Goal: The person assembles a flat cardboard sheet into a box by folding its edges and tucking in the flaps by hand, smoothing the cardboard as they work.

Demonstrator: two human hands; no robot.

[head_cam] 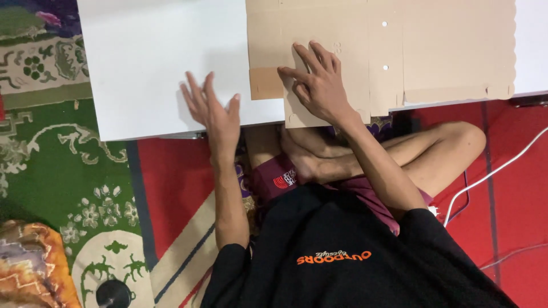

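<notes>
right hand (319, 85) pressing flat cardboard sheet (382, 51), fingers spread | left hand (214, 111) hovering released over white bench (148, 63) | advice: keeping palm pressure even along the crease

Black short-sleeved shirt (342, 256) with orange lettering, maroon shorts (279, 177) with a small logo, bare forearms.

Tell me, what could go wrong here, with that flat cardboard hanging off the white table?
The flat cardboard sheet overhangs the white table edge; only the right hand presses it, so it might slide or bend there. The left hand is off it, giving no second hold. The white cable by the knee could snag.
</notes>
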